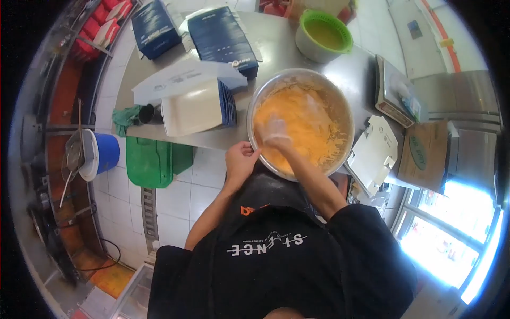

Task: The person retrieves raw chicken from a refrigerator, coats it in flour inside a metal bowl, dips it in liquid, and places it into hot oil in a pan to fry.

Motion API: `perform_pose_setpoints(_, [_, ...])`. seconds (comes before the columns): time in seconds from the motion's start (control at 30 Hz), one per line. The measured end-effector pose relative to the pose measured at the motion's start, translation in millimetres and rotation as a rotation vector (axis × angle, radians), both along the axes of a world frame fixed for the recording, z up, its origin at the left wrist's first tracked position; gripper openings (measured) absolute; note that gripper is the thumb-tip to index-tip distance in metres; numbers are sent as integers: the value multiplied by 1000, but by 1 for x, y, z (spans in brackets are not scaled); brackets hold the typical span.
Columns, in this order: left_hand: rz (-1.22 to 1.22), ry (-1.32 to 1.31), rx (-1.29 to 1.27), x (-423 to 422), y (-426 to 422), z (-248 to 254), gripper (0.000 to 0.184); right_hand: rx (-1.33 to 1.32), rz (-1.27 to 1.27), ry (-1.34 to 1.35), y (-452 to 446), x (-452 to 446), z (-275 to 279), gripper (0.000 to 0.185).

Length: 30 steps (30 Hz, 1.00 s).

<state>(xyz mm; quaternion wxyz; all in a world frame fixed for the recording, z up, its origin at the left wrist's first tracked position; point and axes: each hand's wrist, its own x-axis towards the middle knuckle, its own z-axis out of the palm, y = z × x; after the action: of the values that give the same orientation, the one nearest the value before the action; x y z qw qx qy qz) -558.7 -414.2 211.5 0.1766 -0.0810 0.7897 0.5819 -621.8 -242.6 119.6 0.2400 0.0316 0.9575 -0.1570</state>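
Note:
A large metal bowl (346, 146) stands at the front edge of the steel table, holding a thick orange mixture (305, 125). My left hand (243, 158) is closed at the near left of the bowl, with fingers pinching its rim. Inside the bowl, my right hand (274, 131) is in the mixture near the left wall. It seems to wear a clear plastic glove, and motion smears its fingers. Whether it holds anything cannot be made out.
Left of the bowl are an open cardboard box (192, 109) and dark blue boxes (220, 37). A green colander in a white tub (324, 37) stands behind. Flattened white cardboard (374, 154) and a brown carton (423, 154) lie right. A green bin (151, 165) is below the table.

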Motion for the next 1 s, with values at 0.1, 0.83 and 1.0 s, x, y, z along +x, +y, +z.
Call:
perform_pose_setpoints(0.1, [-2,-34,-1,0,-1,1,25,12,-123,96,-21,49,8,57])
perform_pose_setpoints(0.83, [-22,-88,113,-15,1,-3,32,16,97,87,10,44,-46,47])
perform_pose_setpoints(1.0, [-13,-35,130,-10,3,-5,25,-341,-397,30,4,33,-8,41])
